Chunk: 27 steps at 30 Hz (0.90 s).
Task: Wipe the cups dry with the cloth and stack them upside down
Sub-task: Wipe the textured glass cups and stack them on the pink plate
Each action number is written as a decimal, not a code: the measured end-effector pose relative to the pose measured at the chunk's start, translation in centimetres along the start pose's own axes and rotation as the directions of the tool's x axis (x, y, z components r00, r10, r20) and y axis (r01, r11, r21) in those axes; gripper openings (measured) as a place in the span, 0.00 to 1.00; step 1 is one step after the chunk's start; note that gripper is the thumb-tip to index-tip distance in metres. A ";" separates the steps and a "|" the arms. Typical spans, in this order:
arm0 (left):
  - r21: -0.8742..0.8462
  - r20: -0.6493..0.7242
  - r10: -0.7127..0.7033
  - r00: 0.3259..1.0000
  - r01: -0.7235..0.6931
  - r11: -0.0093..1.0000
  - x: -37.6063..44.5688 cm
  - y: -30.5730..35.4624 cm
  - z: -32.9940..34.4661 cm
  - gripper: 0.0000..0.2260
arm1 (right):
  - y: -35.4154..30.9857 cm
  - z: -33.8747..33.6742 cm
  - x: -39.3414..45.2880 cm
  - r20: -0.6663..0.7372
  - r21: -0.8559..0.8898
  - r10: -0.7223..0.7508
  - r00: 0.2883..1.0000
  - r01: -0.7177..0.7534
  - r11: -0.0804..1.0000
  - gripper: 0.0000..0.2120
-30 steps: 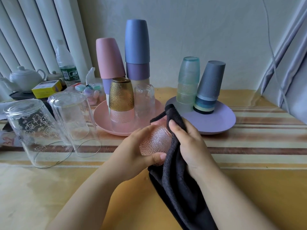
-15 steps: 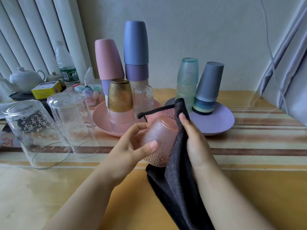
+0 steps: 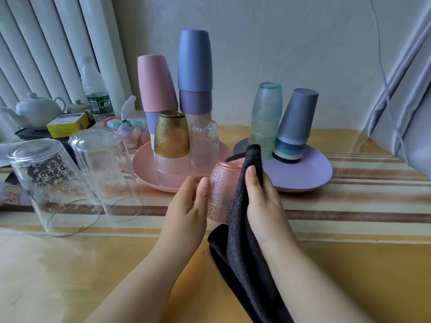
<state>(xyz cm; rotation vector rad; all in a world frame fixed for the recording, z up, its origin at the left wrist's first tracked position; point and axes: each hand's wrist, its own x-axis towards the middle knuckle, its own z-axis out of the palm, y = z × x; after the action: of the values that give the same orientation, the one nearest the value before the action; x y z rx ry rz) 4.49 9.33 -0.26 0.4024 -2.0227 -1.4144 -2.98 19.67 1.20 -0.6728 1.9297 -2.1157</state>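
Pink bumpy glass cup (image 3: 221, 194) held up over the table (image 3: 349, 264), upside down now, with the bottom on top; a second ago lying more on its side with the bottom tipped toward the camera. Left hand (image 3: 189, 206) wrapped around the left side of the cup, thumb on the front, fingers curled around the back. Right hand (image 3: 261, 201) pressing the dark cloth (image 3: 242, 229) flat against the right side of the cup, fingers straight, thumb on the near side; earlier curled more over the cloth and cup. Cloth now reaching up past the top of the cup and hanging down long toward the table edge. Both hands close together, one on each side of the cup. Just behind, a pink plate (image 3: 144, 169) with a gold glass (image 3: 172, 134) stacked on a clear pink one, a clear bottle-shaped glass (image 3: 204, 145), and tall stacks of pink cups (image 3: 155, 82) and blue cups (image 3: 194, 61). To the right, a purple plate (image 3: 310, 173) with a stack of green cups (image 3: 267, 106) and a leaning stack of gray cups (image 3: 297, 113). To the left, two big clear glasses (image 3: 46, 183) upside down on the striped table, same as before.
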 end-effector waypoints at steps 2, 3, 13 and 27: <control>0.071 0.074 0.003 0.997 -0.009 0.997 -0.1 -0.1 0.0 0.18 | 0.2 0.0 0.2 -0.034 -0.021 -0.018 0.999 0.017 1.000 0.07; 0.073 0.134 -0.013 0.991 0.003 0.997 -0.2 0.0 0.0 0.20 | 0.2 0.0 0.3 -0.048 -0.013 -0.026 0.998 0.026 1.000 0.07; -0.324 0.247 -0.155 0.957 0.233 0.917 0.6 -0.6 -0.9 0.24 | 0.9 0.5 0.1 0.037 -0.036 0.035 0.999 -0.033 0.999 0.09; 0.175 -0.346 0.029 0.938 0.034 0.984 2.7 2.1 -2.4 0.38 | 2.0 0.0 0.8 0.067 -0.206 0.177 0.982 -0.160 0.965 0.08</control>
<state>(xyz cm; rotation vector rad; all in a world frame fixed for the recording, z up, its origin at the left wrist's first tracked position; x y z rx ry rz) 4.22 6.83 3.05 0.6829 -1.8589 -1.0756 -3.96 19.06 -0.61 -0.5985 2.0902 -1.7814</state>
